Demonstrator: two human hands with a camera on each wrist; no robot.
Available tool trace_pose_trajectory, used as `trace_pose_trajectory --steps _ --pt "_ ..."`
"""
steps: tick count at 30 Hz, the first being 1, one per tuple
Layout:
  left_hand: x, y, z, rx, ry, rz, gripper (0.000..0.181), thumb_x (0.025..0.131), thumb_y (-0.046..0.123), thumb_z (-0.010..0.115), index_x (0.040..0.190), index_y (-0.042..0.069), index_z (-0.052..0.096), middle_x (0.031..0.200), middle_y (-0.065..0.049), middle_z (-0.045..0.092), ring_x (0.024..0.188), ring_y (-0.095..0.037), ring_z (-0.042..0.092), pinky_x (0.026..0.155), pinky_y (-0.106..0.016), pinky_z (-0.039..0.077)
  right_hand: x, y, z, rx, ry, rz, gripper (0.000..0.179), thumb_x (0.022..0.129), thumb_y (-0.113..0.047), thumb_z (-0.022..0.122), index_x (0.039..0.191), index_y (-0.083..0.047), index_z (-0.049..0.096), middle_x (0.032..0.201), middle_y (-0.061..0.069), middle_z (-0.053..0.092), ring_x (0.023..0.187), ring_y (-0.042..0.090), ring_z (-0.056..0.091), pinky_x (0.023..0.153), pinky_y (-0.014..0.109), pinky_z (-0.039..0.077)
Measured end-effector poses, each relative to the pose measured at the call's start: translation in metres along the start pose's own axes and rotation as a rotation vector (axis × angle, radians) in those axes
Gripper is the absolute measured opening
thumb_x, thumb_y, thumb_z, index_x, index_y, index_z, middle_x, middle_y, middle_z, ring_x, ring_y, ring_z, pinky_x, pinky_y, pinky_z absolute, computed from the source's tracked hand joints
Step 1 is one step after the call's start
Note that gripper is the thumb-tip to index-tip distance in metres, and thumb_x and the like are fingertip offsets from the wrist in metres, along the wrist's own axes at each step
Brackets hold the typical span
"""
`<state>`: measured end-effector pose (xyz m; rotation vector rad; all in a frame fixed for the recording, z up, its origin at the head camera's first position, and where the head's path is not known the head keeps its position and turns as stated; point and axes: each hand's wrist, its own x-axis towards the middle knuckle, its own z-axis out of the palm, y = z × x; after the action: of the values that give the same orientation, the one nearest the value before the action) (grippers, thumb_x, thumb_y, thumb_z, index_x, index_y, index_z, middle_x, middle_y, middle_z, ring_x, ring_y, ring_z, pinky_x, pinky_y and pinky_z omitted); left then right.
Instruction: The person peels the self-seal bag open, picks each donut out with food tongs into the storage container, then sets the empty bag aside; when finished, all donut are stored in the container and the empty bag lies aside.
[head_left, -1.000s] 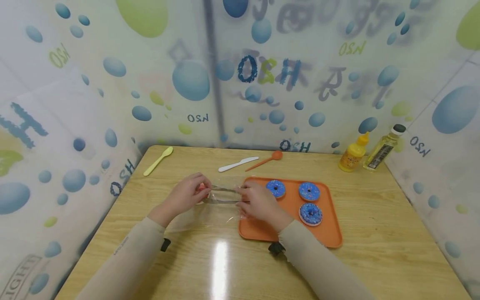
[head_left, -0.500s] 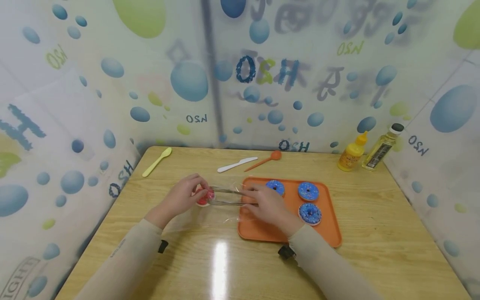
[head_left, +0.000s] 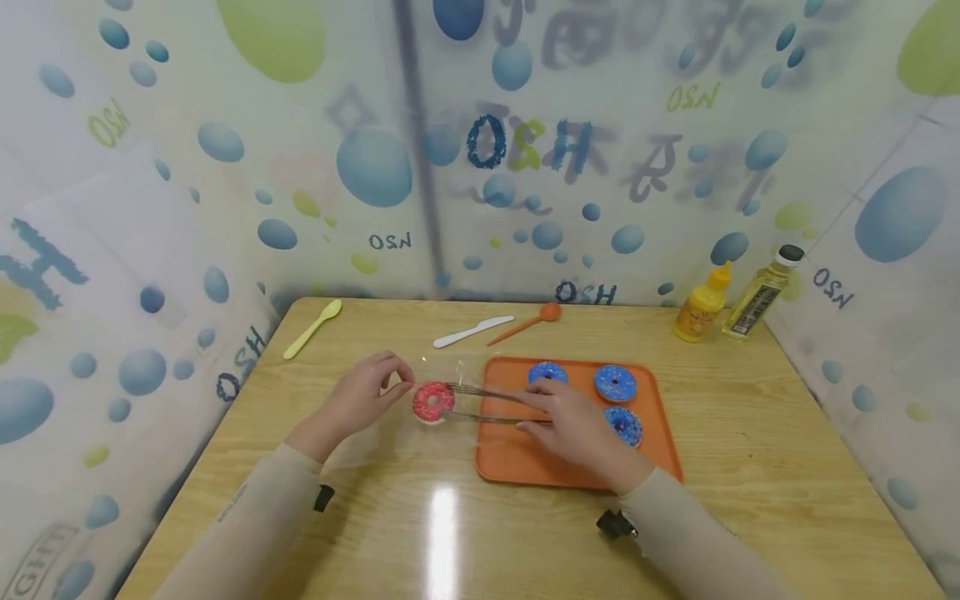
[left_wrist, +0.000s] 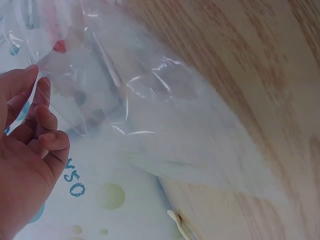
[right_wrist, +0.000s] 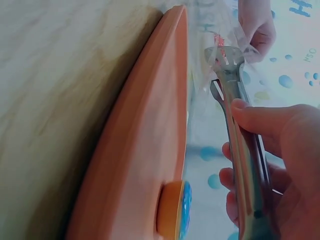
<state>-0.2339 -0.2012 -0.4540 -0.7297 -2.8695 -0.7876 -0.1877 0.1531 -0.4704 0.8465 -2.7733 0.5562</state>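
Note:
My right hand point(head_left: 577, 429) grips metal tongs point(right_wrist: 237, 115), their arms reaching left over the tray's edge. At the tongs' tips is a red-frosted donut point(head_left: 423, 408), its ring facing up. A clear plastic bag point(left_wrist: 165, 105) spreads around the donut and the tongs' ends. Its film is pinched between the thumb and fingertip of my left hand point(head_left: 363, 404), just left of the donut. An orange tray point(head_left: 517, 462) lies below my right hand, holding blue-frosted donuts point(head_left: 616, 383) with sprinkles. One of them is partly covered by that hand.
Along the table's back lie a white knife point(head_left: 472, 332), an orange spoon point(head_left: 550, 312) and, farther left, a yellow-green spoon point(head_left: 311, 331). A yellow squeeze bottle point(head_left: 701, 310) and an oil bottle point(head_left: 757, 300) stand at the back right. A patterned sheet point(head_left: 300, 150) encloses the table.
My right hand and the tongs have moved right and slightly nearer, bringing the red donut out from under my left fingers. The left hand has stayed nearly in place.

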Motion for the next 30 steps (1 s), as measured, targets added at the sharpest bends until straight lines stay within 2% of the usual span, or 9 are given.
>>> trace_pose_trajectory --steps 6,15,23,30 --pt "-0.001 0.0 0.0 -0.004 0.006 -0.002 0.008 0.1 0.023 0.07 0.101 0.015 0.071 0.098 0.004 0.064 0.079 -0.015 0.051 0.068 -0.029 0.044 -0.019 0.009 -0.014 -0.029 0.045 0.017 0.049 0.089 -0.036 0.082 0.135 -0.025 0.07 0.121 0.0 0.069 0.096 0.014 0.069 0.074 0.034 0.058" --pt "-0.004 -0.006 0.001 -0.004 0.026 0.009 0.01 0.1 0.024 0.069 0.098 0.014 0.07 0.096 0.004 0.063 0.078 -0.013 0.05 0.069 -0.029 0.044 -0.046 0.027 -0.03 -0.023 0.13 -0.033 0.046 0.086 -0.029 0.086 0.129 -0.021 0.073 0.116 0.001 0.07 0.092 0.014 0.067 0.072 0.033 0.056" --pt "-0.004 -0.01 0.001 0.0 0.028 0.025 0.005 0.099 0.02 0.071 0.098 0.016 0.07 0.095 0.004 0.063 0.077 -0.013 0.049 0.068 -0.028 0.044 -0.075 0.039 -0.041 -0.046 0.151 0.004 0.046 0.082 -0.029 0.089 0.125 -0.019 0.076 0.11 -0.003 0.07 0.089 0.01 0.065 0.07 0.031 0.056" --pt "-0.007 -0.011 -0.001 -0.004 0.033 0.027 0.005 0.099 0.018 0.071 0.099 0.013 0.071 0.096 0.004 0.064 0.077 -0.015 0.05 0.068 -0.028 0.043 -0.095 0.048 -0.05 -0.071 0.115 0.042 0.05 0.082 -0.029 0.089 0.129 -0.027 0.073 0.111 -0.004 0.069 0.09 0.01 0.066 0.069 0.03 0.055"
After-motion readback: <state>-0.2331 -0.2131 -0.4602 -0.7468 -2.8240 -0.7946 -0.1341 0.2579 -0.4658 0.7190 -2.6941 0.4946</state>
